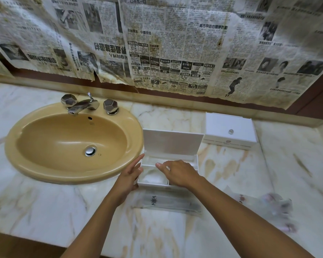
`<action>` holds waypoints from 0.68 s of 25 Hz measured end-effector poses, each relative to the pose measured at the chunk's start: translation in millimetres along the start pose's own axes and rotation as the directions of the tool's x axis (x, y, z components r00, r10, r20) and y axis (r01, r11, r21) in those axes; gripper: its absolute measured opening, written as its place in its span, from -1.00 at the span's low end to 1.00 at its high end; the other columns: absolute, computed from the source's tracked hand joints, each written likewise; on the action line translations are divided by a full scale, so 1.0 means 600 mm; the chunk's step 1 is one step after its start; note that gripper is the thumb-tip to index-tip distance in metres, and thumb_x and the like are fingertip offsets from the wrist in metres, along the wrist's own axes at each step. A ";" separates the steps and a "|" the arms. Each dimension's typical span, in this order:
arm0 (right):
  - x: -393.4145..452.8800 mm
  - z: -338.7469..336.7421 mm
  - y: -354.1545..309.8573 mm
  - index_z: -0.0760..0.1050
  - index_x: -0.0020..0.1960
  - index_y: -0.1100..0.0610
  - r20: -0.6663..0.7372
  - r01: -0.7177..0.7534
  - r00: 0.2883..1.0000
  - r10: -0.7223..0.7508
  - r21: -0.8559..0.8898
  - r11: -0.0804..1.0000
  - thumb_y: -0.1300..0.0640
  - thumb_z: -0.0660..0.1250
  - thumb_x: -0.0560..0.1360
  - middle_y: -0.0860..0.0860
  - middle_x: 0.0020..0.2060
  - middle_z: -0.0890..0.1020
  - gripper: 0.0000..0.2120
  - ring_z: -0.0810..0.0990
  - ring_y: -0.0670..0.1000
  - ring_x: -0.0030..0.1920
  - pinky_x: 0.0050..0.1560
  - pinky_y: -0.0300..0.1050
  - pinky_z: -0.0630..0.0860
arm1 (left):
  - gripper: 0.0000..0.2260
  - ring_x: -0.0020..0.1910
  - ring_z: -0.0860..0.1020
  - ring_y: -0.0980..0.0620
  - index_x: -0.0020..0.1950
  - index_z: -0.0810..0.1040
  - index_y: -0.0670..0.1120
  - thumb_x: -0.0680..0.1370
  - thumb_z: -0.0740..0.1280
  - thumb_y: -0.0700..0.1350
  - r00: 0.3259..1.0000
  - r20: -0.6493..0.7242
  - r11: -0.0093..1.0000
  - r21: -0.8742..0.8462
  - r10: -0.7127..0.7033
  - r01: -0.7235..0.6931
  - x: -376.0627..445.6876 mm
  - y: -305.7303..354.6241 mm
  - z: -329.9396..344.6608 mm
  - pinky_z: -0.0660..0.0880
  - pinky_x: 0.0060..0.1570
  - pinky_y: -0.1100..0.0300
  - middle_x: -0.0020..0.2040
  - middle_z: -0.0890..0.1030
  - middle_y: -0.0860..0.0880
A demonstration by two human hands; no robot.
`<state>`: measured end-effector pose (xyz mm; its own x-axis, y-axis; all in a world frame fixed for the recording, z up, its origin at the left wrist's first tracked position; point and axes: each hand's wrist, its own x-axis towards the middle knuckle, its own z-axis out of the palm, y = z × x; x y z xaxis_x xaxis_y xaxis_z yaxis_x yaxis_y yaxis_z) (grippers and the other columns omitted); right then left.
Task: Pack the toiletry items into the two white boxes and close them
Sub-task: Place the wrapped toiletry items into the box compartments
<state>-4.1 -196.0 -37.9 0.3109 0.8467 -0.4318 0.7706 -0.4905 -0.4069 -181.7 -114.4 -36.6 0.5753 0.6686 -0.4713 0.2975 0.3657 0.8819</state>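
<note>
On the marble worktop (175, 229), an open white divided box (195, 157) sits just right of the tan oval sink (45, 164), lid (172, 142) upright. The left hand (128, 178) lies flat against the box's left wall, grip apart. The right hand (179, 173) hovers over the compartments, fingers loosely curled, holding nothing visible. A closed white box with a small round knob (230, 130) stands behind to the right. A clear flat packet (168, 202) lies before the open box; a blurred wrapped item (276, 207) lies well right.

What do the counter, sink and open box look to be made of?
Counter: likely polished marble or a lookalike, pale with tan and grey veining. Sink: glazed ceramic by its glossy, smooth mustard surface. Open box: rigid white plastic or coated card, thin flat walls and lid, matte; blur leaves it open.
</note>
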 end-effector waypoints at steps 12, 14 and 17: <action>-0.148 0.088 0.026 0.57 -0.05 0.02 -0.628 0.276 0.703 -0.333 -0.190 0.942 0.12 0.39 0.34 -0.09 -0.23 0.56 -0.82 0.52 -0.02 -0.19 -0.19 -0.23 0.32 | -0.66 0.48 0.33 0.06 0.30 0.44 0.40 0.70 0.20 -0.06 1.000 -0.005 1.000 0.005 0.001 -0.001 0.003 -0.004 0.000 0.39 0.14 0.06 0.51 0.35 0.09; -0.157 0.117 0.036 0.55 -0.04 0.00 -0.584 0.283 0.736 -0.343 -0.195 0.939 0.13 0.47 0.27 -0.10 -0.22 0.55 -0.72 0.53 -0.03 -0.19 -0.20 -0.22 0.41 | -0.66 0.50 0.31 0.07 0.29 0.44 0.42 0.70 0.20 -0.05 1.000 0.000 1.000 0.005 -0.001 0.001 0.004 -0.006 0.000 0.38 0.20 0.04 0.51 0.35 0.10; -0.159 0.137 0.035 0.53 0.04 -0.03 -0.502 0.261 0.796 -0.338 -0.219 0.940 0.05 0.55 0.18 -0.12 -0.16 0.58 -0.55 0.57 -0.04 -0.18 -0.28 -0.21 0.51 | -0.66 0.46 0.34 0.08 0.26 0.44 0.44 0.70 0.21 -0.05 1.000 -0.005 1.000 0.014 0.005 -0.005 0.004 -0.005 0.000 0.38 0.22 0.02 0.47 0.36 0.11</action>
<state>-63.3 -303.8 -71.3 0.2665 0.9432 0.1982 0.9276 -0.1951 -0.3185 -181.5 -114.0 -40.3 0.5730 0.6733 -0.4672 0.3056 0.3534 0.8841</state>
